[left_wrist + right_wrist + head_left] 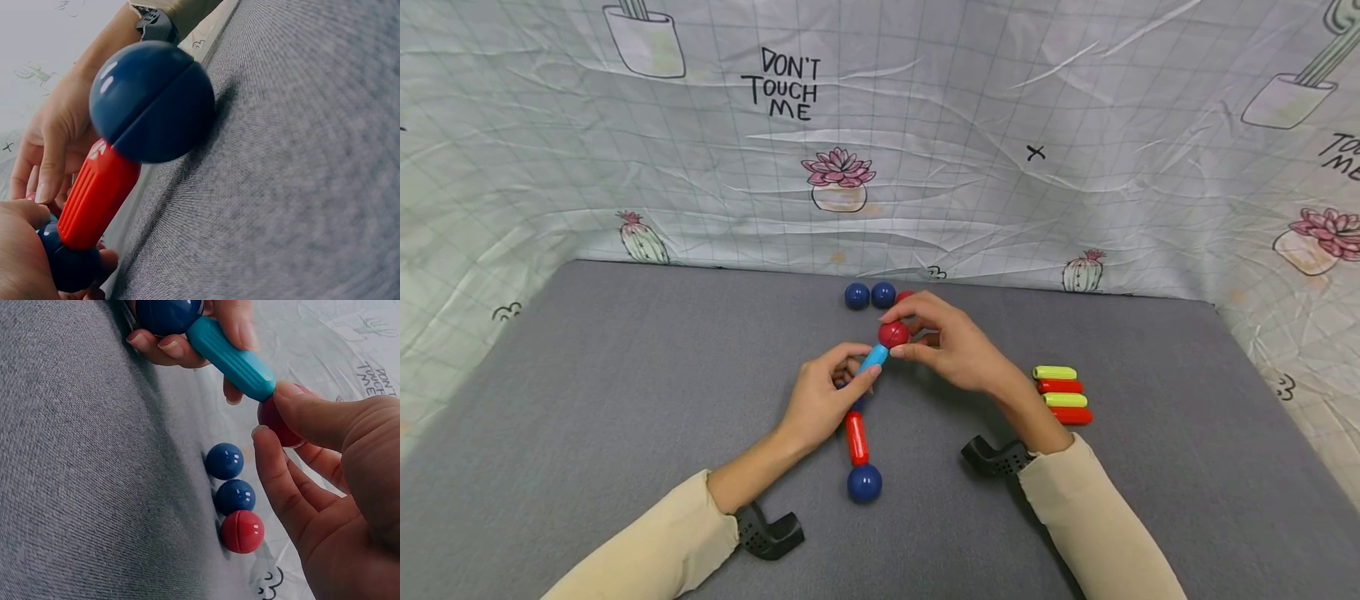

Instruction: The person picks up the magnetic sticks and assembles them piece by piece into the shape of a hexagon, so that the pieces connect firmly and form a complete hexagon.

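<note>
My left hand pinches a light blue rod between thumb and fingers. At the rod's far end my right hand grips a red ball with thumb and fingertips; ball and rod touch. The rod's other end meets a dark blue ball, partly hidden by the left hand in the head view. From that ball a red rod runs toward the near side, ending in another dark blue ball. In the left wrist view this red rod and the near ball appear large in front.
Behind the hands, two dark blue balls and a red ball stand in a row on the grey table. To the right lie several yellow-green and red rods, stacked side by side. A printed cloth hangs behind.
</note>
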`<state>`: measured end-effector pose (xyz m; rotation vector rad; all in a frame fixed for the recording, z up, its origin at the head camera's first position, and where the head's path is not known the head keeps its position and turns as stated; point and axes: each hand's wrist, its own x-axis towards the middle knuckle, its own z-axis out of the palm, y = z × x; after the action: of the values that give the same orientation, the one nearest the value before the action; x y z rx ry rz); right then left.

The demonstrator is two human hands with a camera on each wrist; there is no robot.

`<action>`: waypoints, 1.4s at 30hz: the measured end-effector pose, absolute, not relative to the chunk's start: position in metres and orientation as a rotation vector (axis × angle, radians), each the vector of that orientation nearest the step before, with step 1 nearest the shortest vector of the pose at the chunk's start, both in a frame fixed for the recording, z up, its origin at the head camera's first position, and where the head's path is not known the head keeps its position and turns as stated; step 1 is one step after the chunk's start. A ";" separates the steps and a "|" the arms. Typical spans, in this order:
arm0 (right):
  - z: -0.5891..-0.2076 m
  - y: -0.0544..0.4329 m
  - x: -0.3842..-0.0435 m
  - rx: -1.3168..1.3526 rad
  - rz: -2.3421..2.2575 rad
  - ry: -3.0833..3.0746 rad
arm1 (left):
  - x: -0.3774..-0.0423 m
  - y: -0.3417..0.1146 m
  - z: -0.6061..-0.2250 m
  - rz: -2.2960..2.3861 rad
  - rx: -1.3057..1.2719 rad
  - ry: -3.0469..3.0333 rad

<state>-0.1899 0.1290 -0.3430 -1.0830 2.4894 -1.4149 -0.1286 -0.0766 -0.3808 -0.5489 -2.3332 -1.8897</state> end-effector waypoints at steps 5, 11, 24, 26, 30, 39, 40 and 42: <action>-0.343 0.126 -0.188 -1.077 -1.415 2.500 | -0.134 -0.078 -0.395 -1.895 -0.541 -2.325; -0.346 0.122 -0.187 -1.075 -1.387 2.514 | -0.135 -0.079 -0.398 -1.998 -0.519 -2.292; -0.350 0.118 -0.185 -1.115 -1.402 2.464 | -0.135 -0.079 -0.393 -2.276 -0.401 -2.198; -0.349 0.118 -0.185 -1.116 -1.414 2.458 | -0.135 -0.079 -0.393 -2.275 -0.400 -2.181; -0.348 0.117 -0.184 -1.110 -1.435 2.449 | -0.134 -0.079 -0.395 -2.241 -0.411 -2.158; -0.341 0.124 -0.181 -1.039 -1.476 2.410 | -0.134 -0.079 -0.393 -2.189 -0.357 -2.184; -0.340 0.126 -0.180 -1.023 -1.467 2.424 | -0.134 -0.079 -0.391 -2.181 -0.347 -2.199; -0.337 0.134 -0.179 -0.998 -1.438 2.462 | -0.131 -0.079 -0.384 -2.163 -0.339 -2.220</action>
<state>-0.1789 0.1335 -0.3368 -0.9975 2.4619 -1.4378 -0.1309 -0.0786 -0.3837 -0.3389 -2.2198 -2.1626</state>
